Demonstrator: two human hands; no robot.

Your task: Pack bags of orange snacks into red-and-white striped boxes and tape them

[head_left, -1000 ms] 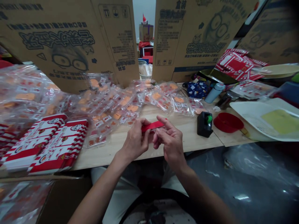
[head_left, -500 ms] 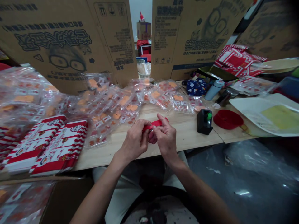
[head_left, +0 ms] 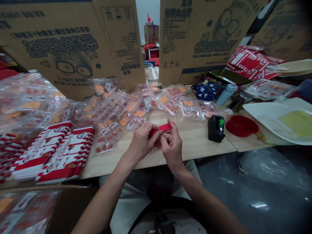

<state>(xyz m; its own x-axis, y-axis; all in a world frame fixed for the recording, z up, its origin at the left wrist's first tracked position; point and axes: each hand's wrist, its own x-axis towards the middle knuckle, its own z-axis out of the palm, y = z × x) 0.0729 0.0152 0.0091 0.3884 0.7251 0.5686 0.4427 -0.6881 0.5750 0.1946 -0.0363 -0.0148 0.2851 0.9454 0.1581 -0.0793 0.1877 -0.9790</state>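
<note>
Both our left hand (head_left: 140, 141) and right hand (head_left: 172, 146) pinch one red piece (head_left: 166, 127) between them above the table (head_left: 197, 144). Right of our grip stands a black tape dispenser (head_left: 215, 130); beyond our grip lie clear packets (head_left: 130, 106); left of it, striped packages (head_left: 67, 151).

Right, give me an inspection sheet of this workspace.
Surface: pale wooden table, with a seam toward the right.
Handled item: red piece, held between both hands above the table; its underside is hidden.
Clutter: clear bags with orange pieces heaped at the back and left; red-and-white packs at the left; black tape dispenser, red round dish and pale blue bottle at the right.
Hands: left hand and right hand both grip the red piece.
Cables: nothing seen.
Surroundings: printed cardboard standing behind; clear plastic below the table at the right.
</note>
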